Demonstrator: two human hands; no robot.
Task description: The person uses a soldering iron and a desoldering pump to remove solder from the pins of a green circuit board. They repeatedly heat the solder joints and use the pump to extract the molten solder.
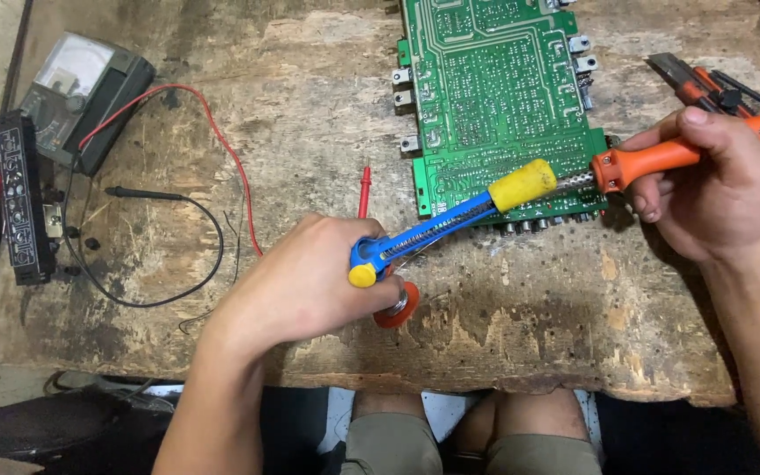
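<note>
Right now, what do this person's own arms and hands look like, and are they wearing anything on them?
Both hands are bare: no gloves, rings or watch show on the left hand or right hand. The forearms are uncovered, with no sleeves in view. Khaki shorts show below.

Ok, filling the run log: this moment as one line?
left hand: desoldering pump | right hand: soldering iron | both tips at circuit board edge

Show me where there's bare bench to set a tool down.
Bare wood lies on the wooden bench below the green circuit board, between the left hand and the right hand. Another bare patch sits between the red lead and the board. The left edge is crowded by the multimeter.
</note>
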